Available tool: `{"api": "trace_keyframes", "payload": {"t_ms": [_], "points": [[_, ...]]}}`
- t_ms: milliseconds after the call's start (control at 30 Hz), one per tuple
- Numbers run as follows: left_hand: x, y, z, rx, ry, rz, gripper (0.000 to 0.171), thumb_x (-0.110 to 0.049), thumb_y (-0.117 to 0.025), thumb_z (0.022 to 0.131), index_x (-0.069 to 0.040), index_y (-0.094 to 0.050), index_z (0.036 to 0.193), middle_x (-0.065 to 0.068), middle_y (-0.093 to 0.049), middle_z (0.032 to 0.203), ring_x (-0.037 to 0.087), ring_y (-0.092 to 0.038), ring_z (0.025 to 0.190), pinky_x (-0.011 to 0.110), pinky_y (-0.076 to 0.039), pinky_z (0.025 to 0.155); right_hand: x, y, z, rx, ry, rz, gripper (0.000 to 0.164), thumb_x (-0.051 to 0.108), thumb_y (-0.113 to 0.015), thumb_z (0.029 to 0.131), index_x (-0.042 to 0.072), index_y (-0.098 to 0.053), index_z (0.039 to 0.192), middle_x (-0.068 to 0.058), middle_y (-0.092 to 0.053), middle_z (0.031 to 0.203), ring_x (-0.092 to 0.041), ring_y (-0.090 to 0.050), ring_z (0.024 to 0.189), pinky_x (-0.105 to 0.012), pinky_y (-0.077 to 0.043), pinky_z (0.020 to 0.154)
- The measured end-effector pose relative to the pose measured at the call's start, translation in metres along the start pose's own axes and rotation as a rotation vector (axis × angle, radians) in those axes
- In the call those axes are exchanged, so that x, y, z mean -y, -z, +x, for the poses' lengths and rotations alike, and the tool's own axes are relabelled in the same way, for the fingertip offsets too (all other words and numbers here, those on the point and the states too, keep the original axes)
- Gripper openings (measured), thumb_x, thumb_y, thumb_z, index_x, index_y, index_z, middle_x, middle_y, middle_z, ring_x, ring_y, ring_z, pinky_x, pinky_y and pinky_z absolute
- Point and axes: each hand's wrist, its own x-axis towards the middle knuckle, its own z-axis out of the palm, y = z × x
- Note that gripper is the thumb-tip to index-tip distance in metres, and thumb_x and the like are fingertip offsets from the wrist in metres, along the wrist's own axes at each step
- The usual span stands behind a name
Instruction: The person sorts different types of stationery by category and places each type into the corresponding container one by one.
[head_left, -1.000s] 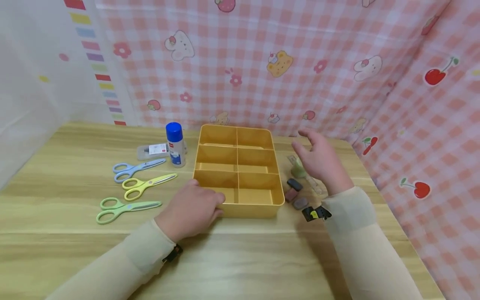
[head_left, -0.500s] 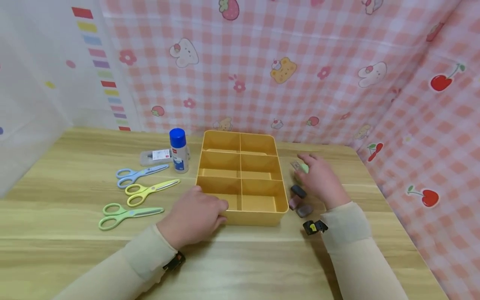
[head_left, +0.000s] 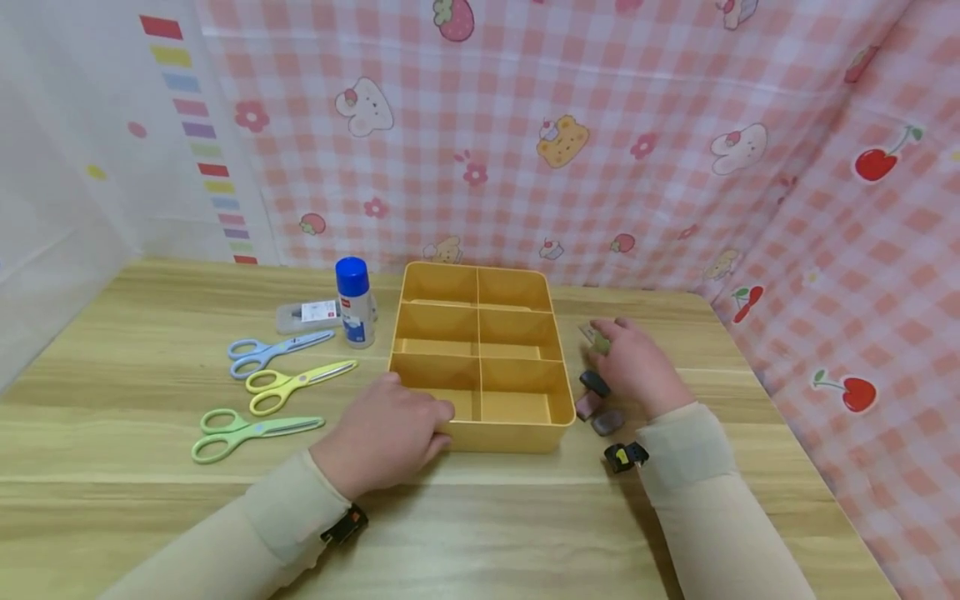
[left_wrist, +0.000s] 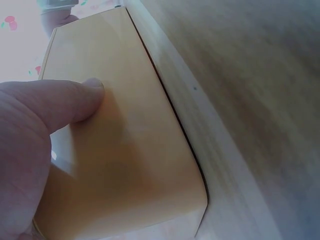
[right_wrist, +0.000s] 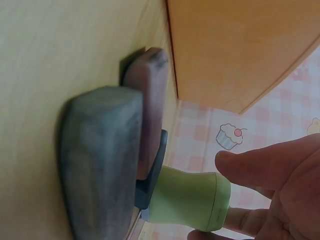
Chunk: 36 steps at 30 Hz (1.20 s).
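Note:
My left hand (head_left: 386, 435) grips the front left wall of a yellow divided storage box (head_left: 502, 437). In the left wrist view its thumb (left_wrist: 75, 102) presses the outer wall; its other fingers are mostly hidden. To the right of the box, my right hand (head_left: 642, 367) reaches down over a small light green object (right_wrist: 187, 197) with a rounded body. Its thumb and fingers close round that object's end in the right wrist view. Nearer to me lie a dark oblong block (head_left: 595, 383), a purplish block (head_left: 588, 406) and a grey block (head_left: 608, 422), like erasers.
Left of the box stands a blue-capped glue bottle (head_left: 355, 304) before a flat clear case (head_left: 306, 315). Blue scissors (head_left: 277, 350), yellow scissors (head_left: 300, 383) and green scissors (head_left: 255, 432) lie on the wooden table (head_left: 480, 533). A checked cloth (head_left: 495, 208) hangs behind.
My right hand has come down from above the table onto the light green object and its fingers have drawn in round it. The left hand stays on the box wall.

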Motion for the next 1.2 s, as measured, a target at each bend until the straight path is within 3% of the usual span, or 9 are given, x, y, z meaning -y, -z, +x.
{"api": "trace_keyframes", "payload": {"t_ms": [167, 300, 467, 633, 967, 1200], "points": [[-0.0002, -0.0016, 0.0003, -0.001, -0.001, 0.002, 0.027, -0.04, -0.076, 0.093, -0.024, -0.061, 0.078, -0.011, -0.06, 0.064, 0.007, -0.05, 0.056, 0.032, -0.032, 0.064, -0.0018, -0.0024, 0.0, -0.021, 0.011, 0.006, 0.056, 0.005, -0.05, 0.101, 0.002, -0.044, 0.157, -0.037, -0.034, 0.162, -0.056, -0.043, 0.144, -0.064, -0.035, 0.119], [0.0001, 0.0, -0.0009, 0.01, 0.002, -0.003, 0.027, -0.039, -0.076, 0.094, -0.024, -0.061, 0.078, -0.011, -0.059, 0.064, 0.007, -0.049, 0.056, 0.032, -0.033, 0.064, 0.0002, -0.0031, -0.0004, -0.047, 0.007, 0.027, 0.058, -0.004, -0.047, 0.095, 0.002, -0.051, 0.152, -0.032, -0.048, 0.155, -0.05, -0.054, 0.137, -0.059, -0.04, 0.117], [-0.0005, 0.0015, 0.0001, 0.016, 0.008, -0.014, 0.026, -0.04, -0.075, 0.094, -0.024, -0.062, 0.078, -0.012, -0.059, 0.065, 0.007, -0.05, 0.057, 0.033, -0.033, 0.065, 0.0032, -0.0005, -0.0017, -0.052, -0.028, 0.034, 0.052, -0.002, -0.049, 0.098, 0.004, -0.055, 0.149, -0.027, -0.061, 0.144, -0.043, -0.063, 0.124, -0.058, -0.046, 0.111], [-0.001, 0.0023, 0.0002, 0.018, 0.013, -0.022, 0.027, -0.039, -0.076, 0.094, -0.024, -0.061, 0.077, -0.012, -0.058, 0.064, 0.006, -0.047, 0.056, 0.032, -0.032, 0.065, 0.0045, 0.0004, -0.0024, -0.042, -0.04, 0.036, 0.05, -0.001, -0.049, 0.099, 0.006, -0.056, 0.148, -0.027, -0.064, 0.139, -0.039, -0.064, 0.113, -0.057, -0.048, 0.108], [-0.0018, 0.0004, -0.0005, 0.022, 0.013, -0.013, 0.027, -0.042, -0.076, 0.094, -0.024, -0.063, 0.078, -0.013, -0.058, 0.064, 0.005, -0.044, 0.056, 0.032, -0.032, 0.064, 0.0028, -0.0009, -0.0029, -0.037, -0.034, 0.027, 0.053, -0.004, -0.047, 0.096, 0.005, -0.056, 0.148, -0.027, -0.064, 0.139, -0.041, -0.064, 0.118, -0.059, -0.047, 0.11], [-0.0009, 0.0005, -0.0003, 0.001, 0.002, 0.006, 0.028, -0.041, -0.076, 0.093, -0.023, -0.063, 0.077, -0.011, -0.059, 0.064, 0.006, -0.048, 0.055, 0.032, -0.033, 0.063, 0.0034, 0.0, -0.0014, -0.033, -0.041, 0.031, 0.054, -0.004, -0.048, 0.096, 0.005, -0.056, 0.148, -0.029, -0.065, 0.136, -0.04, -0.064, 0.113, -0.059, -0.048, 0.108]]}}
